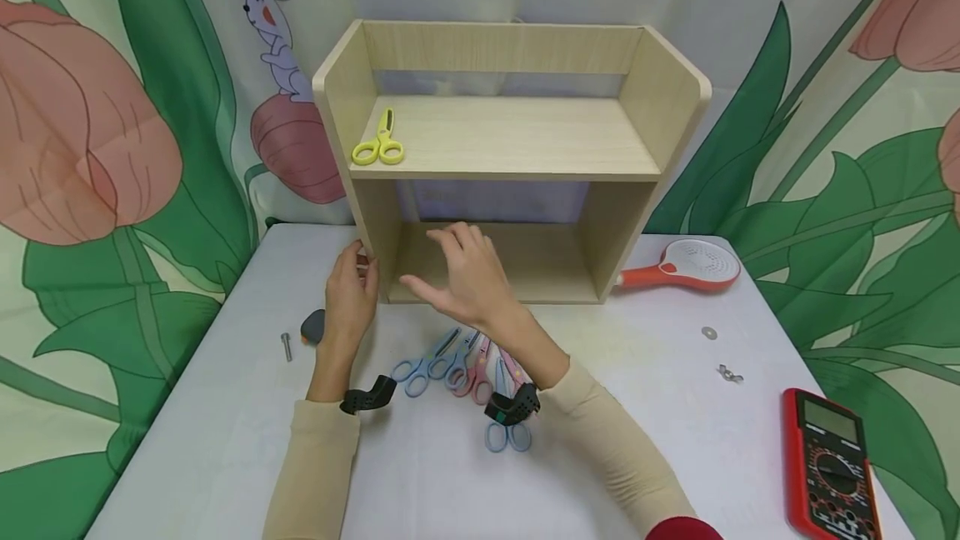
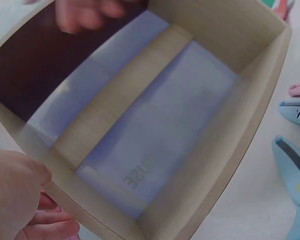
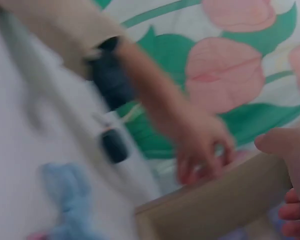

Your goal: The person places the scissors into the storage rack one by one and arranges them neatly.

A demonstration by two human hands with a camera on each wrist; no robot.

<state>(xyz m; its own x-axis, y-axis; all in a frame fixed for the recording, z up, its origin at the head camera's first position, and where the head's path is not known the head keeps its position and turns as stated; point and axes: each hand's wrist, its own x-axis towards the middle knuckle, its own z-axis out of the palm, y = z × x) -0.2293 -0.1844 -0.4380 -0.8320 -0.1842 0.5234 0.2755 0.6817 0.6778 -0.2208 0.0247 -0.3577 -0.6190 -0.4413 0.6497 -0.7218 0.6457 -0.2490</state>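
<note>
A light wooden two-level shelf (image 1: 510,136) stands on the white table (image 1: 225,407), with yellow scissors (image 1: 380,144) on its upper board. My left hand (image 1: 351,290) grips the front edge of the shelf's left side panel; the right wrist view shows this left hand (image 3: 200,145) with fingers curled over the panel (image 3: 215,210). My right hand (image 1: 461,273) hovers in front of the lower compartment, fingers spread, holding nothing. Several blue and pink scissors (image 1: 450,361) lie under my right forearm. The left wrist view looks into the shelf (image 2: 155,140), with my left hand (image 2: 20,195) at its edge.
A red-handled white skimmer (image 1: 686,265) lies right of the shelf. A red multimeter (image 1: 828,461) sits at the front right, with a washer (image 1: 708,332) and wing nut (image 1: 729,373) nearby. A bolt (image 1: 286,346) and a dark small object (image 1: 312,326) lie left of my hand.
</note>
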